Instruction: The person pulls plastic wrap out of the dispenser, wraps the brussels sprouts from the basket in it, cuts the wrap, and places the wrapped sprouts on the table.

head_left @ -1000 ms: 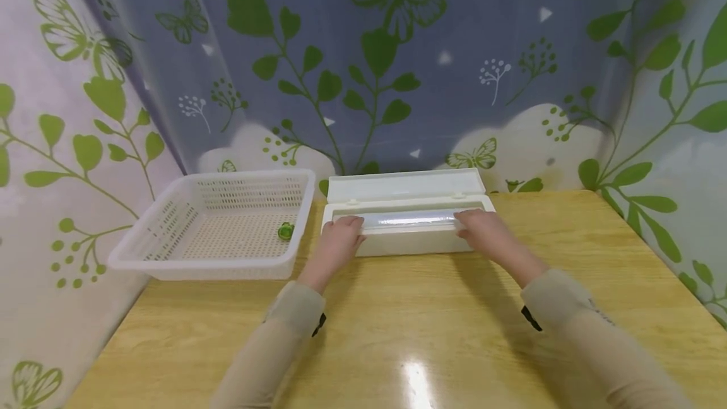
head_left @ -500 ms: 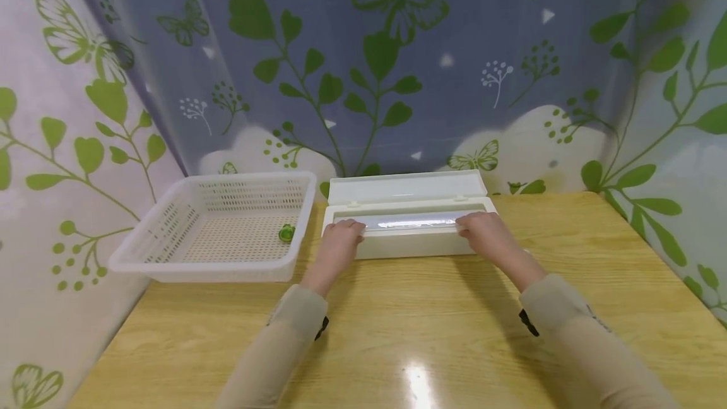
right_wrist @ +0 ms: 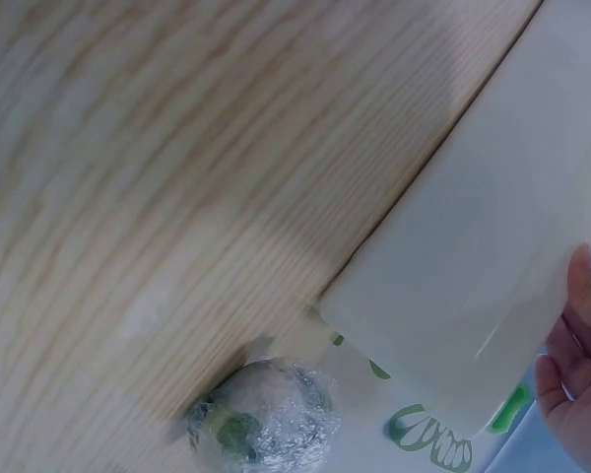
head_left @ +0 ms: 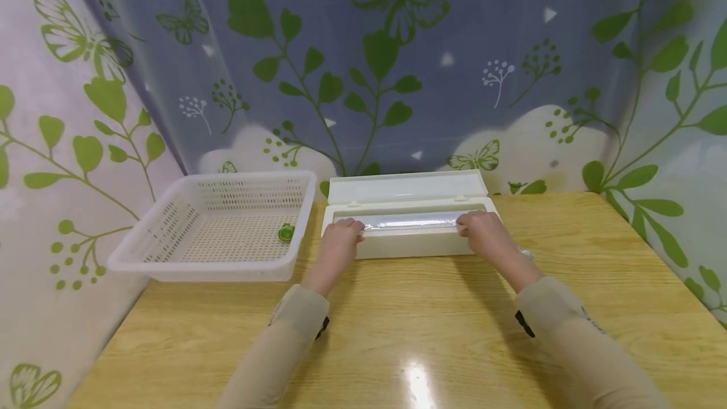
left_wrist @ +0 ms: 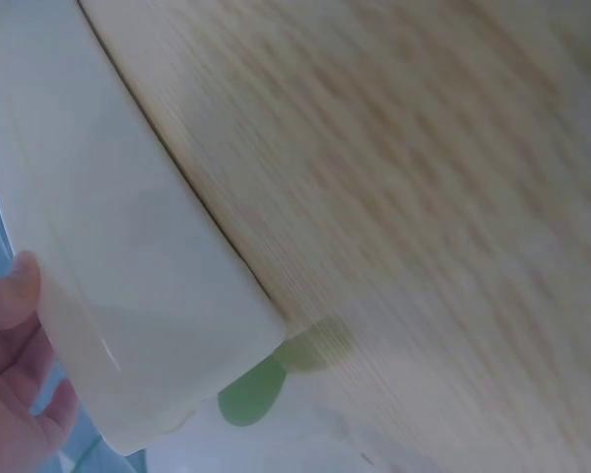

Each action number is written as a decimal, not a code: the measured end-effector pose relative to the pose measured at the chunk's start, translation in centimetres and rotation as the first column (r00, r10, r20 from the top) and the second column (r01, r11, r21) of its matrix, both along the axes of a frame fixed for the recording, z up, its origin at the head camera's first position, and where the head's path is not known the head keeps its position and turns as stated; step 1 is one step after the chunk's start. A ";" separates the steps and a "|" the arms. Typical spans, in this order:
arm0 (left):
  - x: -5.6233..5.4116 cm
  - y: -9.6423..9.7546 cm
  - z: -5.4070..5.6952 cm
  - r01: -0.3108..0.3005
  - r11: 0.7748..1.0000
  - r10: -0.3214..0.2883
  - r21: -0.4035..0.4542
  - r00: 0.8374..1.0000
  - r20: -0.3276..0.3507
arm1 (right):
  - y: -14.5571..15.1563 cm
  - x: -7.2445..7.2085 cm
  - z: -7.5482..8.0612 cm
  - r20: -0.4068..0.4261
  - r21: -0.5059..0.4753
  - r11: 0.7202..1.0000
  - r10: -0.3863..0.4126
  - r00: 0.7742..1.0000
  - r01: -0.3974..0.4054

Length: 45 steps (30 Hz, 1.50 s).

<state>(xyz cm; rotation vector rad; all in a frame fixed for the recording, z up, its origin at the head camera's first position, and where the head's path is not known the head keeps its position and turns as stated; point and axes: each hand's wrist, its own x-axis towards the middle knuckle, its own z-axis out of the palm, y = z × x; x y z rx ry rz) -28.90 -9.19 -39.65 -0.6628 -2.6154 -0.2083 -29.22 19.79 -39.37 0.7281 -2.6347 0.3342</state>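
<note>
Table, far edge: box, lid up; left hand, right hand, fingers curled, pinch film; basket near left edge.

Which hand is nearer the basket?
Left. The left hand is right of the basket, at the left end of the box; the right hand farther, at the box's right end.

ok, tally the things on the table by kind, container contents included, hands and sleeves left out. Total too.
White basket: 1
White lidded box: 1
Shiny film, in the box: 1
Small green item, in the basket: 1
Clear-wrapped bundle, best seen in the right wrist view: 1
Total: 5
</note>
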 end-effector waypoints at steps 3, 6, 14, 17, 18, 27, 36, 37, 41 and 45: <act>0.0 0.0 0.1 0.010 1.000 -0.010 0.014 1.000 0.003 | 0.2 0.0 0.2 0.018 0.003 1.000 0.006 1.000 -0.006; -0.1 -0.2 0.3 0.027 0.999 -0.027 0.019 0.999 0.025 | 0.4 0.1 0.6 0.049 0.018 1.000 0.020 0.999 -0.021; -0.7 -0.5 1.6 0.068 0.998 -0.068 -0.001 0.997 0.047 | 0.7 -0.2 1.5 0.101 0.019 0.998 0.052 0.994 -0.054; -0.9 -0.6 1.9 0.057 0.998 -0.054 -0.033 0.995 0.082 | 0.5 -0.4 1.7 0.116 0.024 0.999 0.021 0.993 -0.024; -0.9 -0.6 1.9 0.051 0.998 -0.048 -0.035 0.994 0.099 | 0.5 -0.4 1.7 0.118 0.029 0.999 0.011 0.993 -0.014; -1.3 -1.0 1.4 0.030 0.998 -0.039 0.052 0.981 0.191 | 0.4 -1.0 1.4 0.035 0.063 0.998 -0.011 0.999 0.009; -1.7 -0.9 1.4 -0.002 0.999 -0.003 0.035 0.990 0.141 | 0.1 -1.4 1.4 -0.038 0.048 0.999 -0.015 0.999 0.017; -1.8 -0.8 1.5 -0.012 1.000 0.008 0.026 0.991 0.133 | 0.1 -1.4 1.5 -0.050 0.044 0.999 -0.012 0.999 0.014; -2.3 -0.5 2.0 -0.036 0.999 0.037 -0.006 0.995 0.095 | 0.2 -1.7 1.9 -0.074 0.050 0.999 0.013 0.997 -0.009; -3.0 -0.4 2.3 -0.042 0.997 0.047 -0.063 0.996 0.076 | 0.5 -2.0 2.2 -0.051 0.091 0.996 0.010 0.999 -0.005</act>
